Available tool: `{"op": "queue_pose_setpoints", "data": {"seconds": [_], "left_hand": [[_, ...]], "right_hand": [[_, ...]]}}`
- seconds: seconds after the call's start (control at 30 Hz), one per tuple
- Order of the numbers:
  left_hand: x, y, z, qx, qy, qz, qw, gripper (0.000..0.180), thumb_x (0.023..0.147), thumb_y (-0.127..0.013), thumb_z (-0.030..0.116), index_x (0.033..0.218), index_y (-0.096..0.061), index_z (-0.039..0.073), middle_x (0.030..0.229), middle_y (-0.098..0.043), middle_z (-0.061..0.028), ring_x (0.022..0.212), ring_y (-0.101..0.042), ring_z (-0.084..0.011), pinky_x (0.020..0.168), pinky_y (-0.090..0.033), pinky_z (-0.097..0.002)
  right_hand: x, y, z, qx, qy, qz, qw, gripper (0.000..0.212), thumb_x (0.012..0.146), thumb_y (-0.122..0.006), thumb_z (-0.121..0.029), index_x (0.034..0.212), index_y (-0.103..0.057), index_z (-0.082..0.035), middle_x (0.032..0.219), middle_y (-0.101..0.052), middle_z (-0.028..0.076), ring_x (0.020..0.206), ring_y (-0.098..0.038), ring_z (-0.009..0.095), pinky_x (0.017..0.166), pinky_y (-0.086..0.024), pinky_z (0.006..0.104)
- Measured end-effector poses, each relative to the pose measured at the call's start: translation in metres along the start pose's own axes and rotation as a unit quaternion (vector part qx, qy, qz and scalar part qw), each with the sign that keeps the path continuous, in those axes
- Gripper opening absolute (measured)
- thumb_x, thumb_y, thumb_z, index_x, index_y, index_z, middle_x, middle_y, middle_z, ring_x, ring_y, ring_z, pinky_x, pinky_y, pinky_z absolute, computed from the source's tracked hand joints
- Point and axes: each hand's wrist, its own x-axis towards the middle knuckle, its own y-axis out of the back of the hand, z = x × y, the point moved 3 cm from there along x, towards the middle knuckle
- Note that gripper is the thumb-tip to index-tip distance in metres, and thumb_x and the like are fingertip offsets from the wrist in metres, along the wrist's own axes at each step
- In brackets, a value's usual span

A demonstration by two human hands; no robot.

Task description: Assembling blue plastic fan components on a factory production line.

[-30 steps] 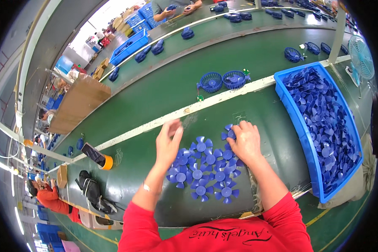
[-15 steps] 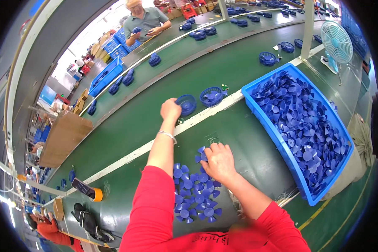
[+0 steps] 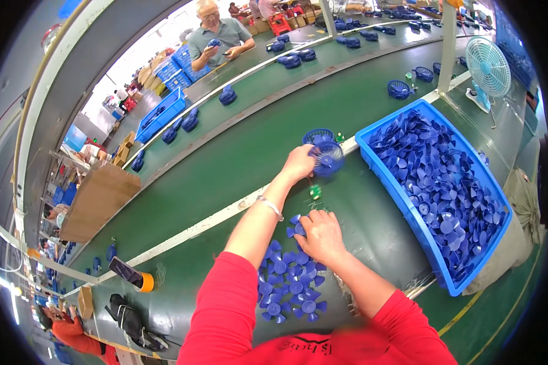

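My left hand [image 3: 299,163] grips a blue plastic fan cage [image 3: 330,157] by its near left edge, above the pale strip beside the belt. A small green circuit board [image 3: 315,192] hangs just below the cage. Partly behind it, a second blue cage [image 3: 318,135] lies on the green belt. My right hand [image 3: 323,234] has its fingers closed on a small blue fan blade [image 3: 296,227] over the dark worktop. Loose fan blades [image 3: 295,274] lie in a spread between my forearms.
A blue tub [image 3: 405,216] heaped with fan blades stands at right. Behind it are a post [image 3: 447,48] and a light-blue fan [image 3: 488,66]. At left lie a phone by an orange roll [image 3: 145,281] and a black bag [image 3: 128,322]. A person [image 3: 219,36] works across the belt.
My left hand has moved right with the fan cage, off the belt and toward the tub, and the circuit board now hangs in view. My right hand has barely moved.
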Motion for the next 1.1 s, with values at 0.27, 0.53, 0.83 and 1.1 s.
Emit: {"op": "queue_pose_setpoints", "data": {"seconds": [0.27,0.53,0.83,1.1], "left_hand": [[-0.022,0.059,-0.052,-0.126,0.12,0.283,0.943,0.039,0.074,-0.048,0.005,0.112,-0.058,0.003,0.084,-0.065,-0.0146,0.058,-0.062,-0.0198,0.046,-0.049,-0.0325],[-0.12,0.033,-0.043,-0.104,0.03,0.241,0.965,0.038,0.095,-0.045,0.035,0.099,-0.054,-0.001,0.091,-0.059,-0.0108,0.086,-0.054,-0.018,0.078,-0.044,-0.0325],[-0.186,-0.002,-0.007,-0.156,-0.051,0.185,0.969,0.038,0.096,-0.048,0.033,0.116,-0.052,0.001,0.103,-0.059,-0.0091,0.094,-0.053,-0.0143,0.085,-0.043,-0.0292],[-0.201,0.006,-0.001,-0.146,-0.042,0.195,0.969,0.034,0.081,-0.068,0.015,0.108,-0.055,0.0,0.095,-0.062,-0.0067,0.088,-0.057,-0.0134,0.081,-0.047,-0.0295]], "right_hand": [[0.001,0.003,0.001,0.028,-0.03,0.031,0.999,0.031,0.063,-0.076,-0.021,0.088,-0.063,-0.007,0.081,-0.055,0.01,0.081,-0.056,0.028,0.071,-0.042,0.0402],[0.006,0.028,0.006,0.118,-0.053,0.218,0.967,0.036,0.067,-0.073,-0.014,0.099,-0.061,-0.005,0.09,-0.055,0.011,0.088,-0.053,0.029,0.076,-0.041,0.0392],[0.001,0.036,-0.021,0.073,0.083,0.201,0.973,0.043,0.065,-0.073,-0.013,0.106,-0.06,-0.005,0.089,-0.055,0.008,0.089,-0.05,0.029,0.085,-0.037,0.0436],[-0.001,0.052,-0.024,0.104,0.005,0.248,0.963,0.065,0.055,-0.081,-0.021,0.114,-0.056,-0.005,0.103,-0.054,0.012,0.096,-0.052,0.03,0.086,-0.039,0.0422]]}}
